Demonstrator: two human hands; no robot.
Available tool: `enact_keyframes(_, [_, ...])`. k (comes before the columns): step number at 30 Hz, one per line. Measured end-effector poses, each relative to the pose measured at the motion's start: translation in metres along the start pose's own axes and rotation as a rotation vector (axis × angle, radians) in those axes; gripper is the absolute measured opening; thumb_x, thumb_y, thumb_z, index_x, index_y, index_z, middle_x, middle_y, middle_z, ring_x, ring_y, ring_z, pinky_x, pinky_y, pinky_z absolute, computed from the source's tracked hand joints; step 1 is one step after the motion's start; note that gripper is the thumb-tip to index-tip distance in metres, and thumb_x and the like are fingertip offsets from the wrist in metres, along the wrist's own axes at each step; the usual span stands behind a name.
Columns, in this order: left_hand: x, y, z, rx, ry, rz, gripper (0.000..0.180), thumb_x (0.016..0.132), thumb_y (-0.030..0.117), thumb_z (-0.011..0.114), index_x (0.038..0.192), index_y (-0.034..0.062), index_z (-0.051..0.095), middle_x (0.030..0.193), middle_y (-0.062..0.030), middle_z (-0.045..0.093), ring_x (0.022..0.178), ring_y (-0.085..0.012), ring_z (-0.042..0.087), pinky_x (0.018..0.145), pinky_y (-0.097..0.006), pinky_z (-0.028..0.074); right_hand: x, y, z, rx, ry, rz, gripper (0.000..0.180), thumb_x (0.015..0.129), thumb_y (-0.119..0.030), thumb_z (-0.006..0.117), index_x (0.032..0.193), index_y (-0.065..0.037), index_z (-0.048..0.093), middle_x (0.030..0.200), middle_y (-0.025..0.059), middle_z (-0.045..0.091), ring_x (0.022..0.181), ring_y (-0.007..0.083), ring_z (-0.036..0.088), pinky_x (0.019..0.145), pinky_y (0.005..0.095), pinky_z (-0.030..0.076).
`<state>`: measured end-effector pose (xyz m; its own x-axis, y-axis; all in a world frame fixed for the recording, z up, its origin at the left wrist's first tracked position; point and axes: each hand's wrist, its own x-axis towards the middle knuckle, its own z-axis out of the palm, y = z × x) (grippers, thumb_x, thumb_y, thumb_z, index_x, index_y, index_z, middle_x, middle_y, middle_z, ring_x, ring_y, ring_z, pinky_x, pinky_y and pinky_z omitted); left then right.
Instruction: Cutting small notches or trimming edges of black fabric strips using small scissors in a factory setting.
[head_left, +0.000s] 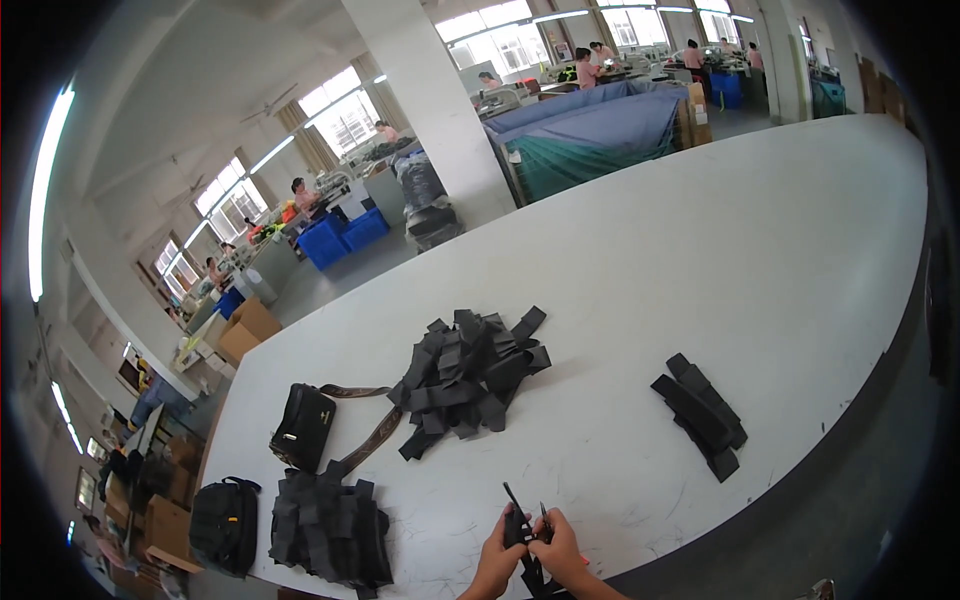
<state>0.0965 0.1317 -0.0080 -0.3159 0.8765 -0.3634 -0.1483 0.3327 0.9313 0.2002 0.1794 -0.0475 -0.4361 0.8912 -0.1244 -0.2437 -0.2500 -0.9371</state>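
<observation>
Both hands together at the near edge of the table (620, 270), lower centre. Left hand (495, 557): grip closed, fingers curled round a black strip (533, 577). Right hand (562, 553): grip closed too, thumb pressed on the same strip, close to the left thumb. Strip is between the hands, one end hanging below them. Thin dark pointed piece (543, 511) sticks up at the right hand; cannot tell what it is. Large loose pile of black strips (465, 375) beyond the hands. Neater stack of black strips (325, 530) to the left, small bundle (703, 415) to the right. Black shoulder bag (305, 428) behind the stack, strap reaching the pile. Black backpack (225, 525) at the table's left edge.
</observation>
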Motion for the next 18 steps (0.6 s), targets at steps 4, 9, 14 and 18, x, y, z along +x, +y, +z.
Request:
enact_keyframes(4, [0.001, -0.018, 0.012, 0.038, 0.103, 0.141, 0.075, 0.077, -0.010, 0.056, 0.140, 0.0009, 0.018, 0.133, -0.0137, 0.044, 0.116, -0.0224, 0.050, 0.097, -0.031, 0.040, 0.003, 0.007, 0.004, -0.068, 0.097, -0.085, 0.023, 0.067, 0.004, 0.060, 0.083, -0.004, 0.046, 0.068, 0.0009, 0.046, 0.057, 0.0075, 0.042, 0.051, 0.0233, 0.037])
enact_keyframes(9, [-0.003, -0.031, 0.008, 0.275, 0.239, 0.186, 0.066, 0.082, 0.000, 0.061, 0.136, 0.0016, 0.022, 0.129, -0.0154, 0.047, 0.114, -0.0218, 0.052, 0.092, -0.033, 0.044, 0.010, 0.011, 0.013, -0.213, 0.057, -0.125, 0.023, 0.070, 0.002, 0.061, 0.087, -0.003, 0.048, 0.074, 0.0045, 0.048, 0.058, 0.0109, 0.047, 0.053, 0.0268, 0.042])
enact_keyframes(14, [-0.016, -0.032, -0.011, 0.354, 0.403, 0.190, 0.054, 0.084, 0.002, 0.059, 0.133, 0.0036, 0.037, 0.118, -0.0135, 0.056, 0.101, -0.0182, 0.059, 0.082, -0.029, 0.049, 0.017, 0.018, 0.035, -0.408, -0.097, -0.175, 0.026, 0.068, -0.001, 0.061, 0.091, -0.003, 0.049, 0.090, 0.0122, 0.050, 0.073, 0.0282, 0.056, 0.064, 0.0363, 0.047])
enact_keyframes(18, [-0.014, -0.022, -0.058, 0.412, 0.541, 0.233, 0.031, 0.087, 0.001, 0.053, 0.118, 0.0021, 0.056, 0.096, -0.0159, 0.066, 0.090, -0.0175, 0.065, 0.080, -0.030, 0.049, 0.042, 0.003, 0.042, -0.497, -0.174, -0.211, 0.034, 0.064, 0.004, 0.056, 0.097, -0.004, 0.051, 0.094, 0.0142, 0.052, 0.082, 0.0336, 0.057, 0.070, 0.0386, 0.048])
